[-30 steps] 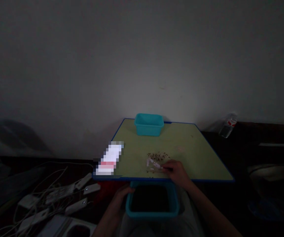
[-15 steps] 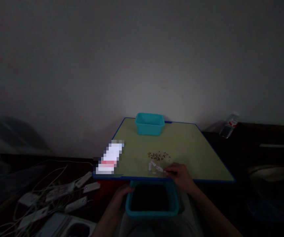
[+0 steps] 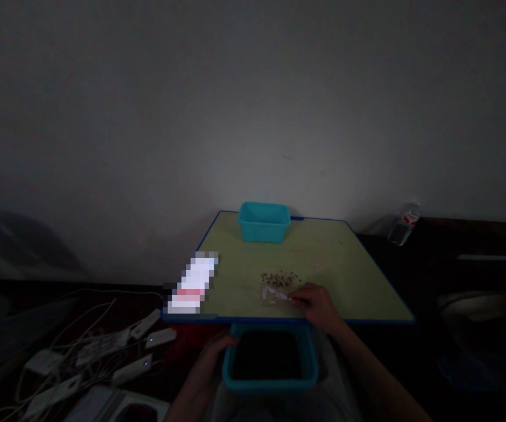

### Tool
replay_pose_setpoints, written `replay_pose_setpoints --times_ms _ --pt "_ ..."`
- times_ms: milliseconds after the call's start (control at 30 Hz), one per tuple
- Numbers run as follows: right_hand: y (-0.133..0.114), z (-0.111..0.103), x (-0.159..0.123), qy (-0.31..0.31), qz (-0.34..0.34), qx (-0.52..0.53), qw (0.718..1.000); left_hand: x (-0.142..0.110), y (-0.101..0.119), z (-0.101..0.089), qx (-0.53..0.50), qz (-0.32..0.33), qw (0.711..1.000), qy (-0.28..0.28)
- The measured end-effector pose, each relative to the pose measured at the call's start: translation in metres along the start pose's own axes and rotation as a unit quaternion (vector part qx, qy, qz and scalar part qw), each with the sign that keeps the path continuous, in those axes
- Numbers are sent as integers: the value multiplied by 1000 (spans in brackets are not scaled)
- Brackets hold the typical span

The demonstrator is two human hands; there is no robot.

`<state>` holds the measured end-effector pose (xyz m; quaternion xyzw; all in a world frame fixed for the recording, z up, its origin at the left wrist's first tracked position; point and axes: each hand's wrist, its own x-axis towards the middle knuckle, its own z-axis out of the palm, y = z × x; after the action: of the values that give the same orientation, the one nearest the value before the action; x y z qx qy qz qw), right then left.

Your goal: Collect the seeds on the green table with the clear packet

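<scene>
Bare forearms (image 3: 372, 372), bare wrists (image 3: 337, 328), dim greyish clothing (image 3: 335, 381)

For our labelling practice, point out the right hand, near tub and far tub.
Right hand (image 3: 320, 305): head view, its back.
Near tub (image 3: 270, 385): head view, near rim.
Far tub (image 3: 263, 232): head view, front wall.

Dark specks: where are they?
In the head view, below and right of centre, the dark specks lie on the table, just beyond the clear packet at the right hand.

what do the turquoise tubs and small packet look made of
Far tub: probably molded plastic, smooth and satiny, with rounded corners and a lip. Near tub: likely the same, by its matching rim. Small packet: perhaps glossy clear plastic film, judging by its white glints.
</scene>
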<state>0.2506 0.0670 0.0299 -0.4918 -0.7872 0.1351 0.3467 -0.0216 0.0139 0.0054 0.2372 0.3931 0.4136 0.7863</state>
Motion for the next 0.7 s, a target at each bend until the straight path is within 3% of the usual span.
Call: replay_pose_setpoints --times_ms 133,333,467,700 --pt "11 7 18 14 10 -48 999 -3 4 7 -14 -3 1000 4" --pt "33 0 43 9 8 -97 995 6 -1 7 -6 -46 995 83" --pt "40 -3 53 8 -1 -113 994 7 -2 8 -19 -45 996 75" --pt "56 -4 77 -21 -35 -96 995 -14 8 28 -3 -1 998 67"
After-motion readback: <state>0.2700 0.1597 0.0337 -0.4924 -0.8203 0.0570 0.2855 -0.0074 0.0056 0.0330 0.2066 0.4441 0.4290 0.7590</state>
